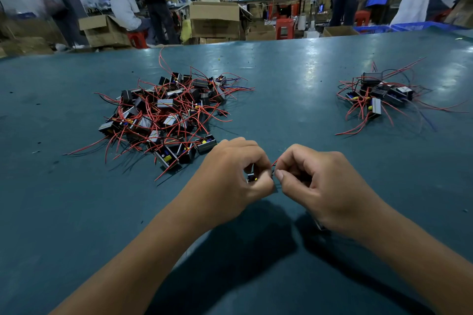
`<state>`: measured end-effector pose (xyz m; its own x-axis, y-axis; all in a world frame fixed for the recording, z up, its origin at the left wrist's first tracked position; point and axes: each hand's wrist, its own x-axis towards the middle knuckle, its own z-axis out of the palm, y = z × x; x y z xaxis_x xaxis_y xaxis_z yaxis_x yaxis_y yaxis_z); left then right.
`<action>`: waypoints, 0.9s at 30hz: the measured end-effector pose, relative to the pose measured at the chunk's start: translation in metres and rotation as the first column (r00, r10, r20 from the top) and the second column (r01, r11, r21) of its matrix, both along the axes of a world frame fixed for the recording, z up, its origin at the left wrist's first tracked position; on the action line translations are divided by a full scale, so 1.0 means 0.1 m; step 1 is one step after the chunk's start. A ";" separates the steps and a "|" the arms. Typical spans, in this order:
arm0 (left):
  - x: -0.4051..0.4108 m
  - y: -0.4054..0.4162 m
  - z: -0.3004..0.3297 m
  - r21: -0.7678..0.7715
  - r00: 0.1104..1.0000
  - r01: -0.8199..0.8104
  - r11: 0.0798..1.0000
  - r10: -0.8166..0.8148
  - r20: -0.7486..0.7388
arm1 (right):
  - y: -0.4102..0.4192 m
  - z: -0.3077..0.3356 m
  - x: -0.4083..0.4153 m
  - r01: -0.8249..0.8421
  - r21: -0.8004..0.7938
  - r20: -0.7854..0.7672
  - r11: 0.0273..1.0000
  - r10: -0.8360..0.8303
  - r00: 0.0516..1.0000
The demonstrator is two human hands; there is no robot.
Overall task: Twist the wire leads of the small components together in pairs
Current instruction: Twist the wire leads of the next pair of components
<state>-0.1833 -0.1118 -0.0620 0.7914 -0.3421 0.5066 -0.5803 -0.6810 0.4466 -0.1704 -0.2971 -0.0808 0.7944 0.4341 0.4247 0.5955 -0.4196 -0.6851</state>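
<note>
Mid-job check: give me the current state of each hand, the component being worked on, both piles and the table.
left hand: curled, gripping a small component.
right hand: fingers pinching the wire leads.
small component: held above the table, mostly hidden.
wire leads: pinched between both hands; twist cannot be told.
large pile: loose, tangled, at left.
small pile: set apart at right.
table: bears both piles.
</note>
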 end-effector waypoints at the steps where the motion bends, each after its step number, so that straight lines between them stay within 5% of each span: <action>1: 0.00 0.00 0.01 0.003 1.000 -0.010 1.000 0.010 -0.014 | 0.00 0.00 0.00 0.005 -0.005 0.004 1.000 -0.005 1.000; 8: 0.04 0.10 0.03 -0.108 0.995 -0.080 0.991 0.074 -0.063 | -0.03 0.02 0.04 0.088 0.051 0.004 0.995 -0.089 0.996; 15: 0.04 0.04 -0.04 -0.242 0.979 0.016 0.970 -0.064 -0.194 | -0.01 0.03 0.02 0.056 0.109 -0.036 0.992 -0.053 0.998; 21: 0.08 0.03 -0.08 -0.522 0.839 -0.026 0.853 -0.266 -0.475 | 0.00 0.04 -0.02 -0.003 0.078 0.055 0.997 -0.002 0.999; 27: 0.06 0.03 -0.08 -0.674 0.720 -0.024 0.739 -0.455 -0.524 | -0.02 0.05 -0.03 -0.069 0.129 0.049 0.989 0.063 0.997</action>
<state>-0.1769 -0.1083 -0.0695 0.9293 -0.3607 0.0796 -0.0918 -0.0169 0.9956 -0.1738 -0.2988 -0.0760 0.7450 0.4237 0.5152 0.6500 -0.2874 -0.7035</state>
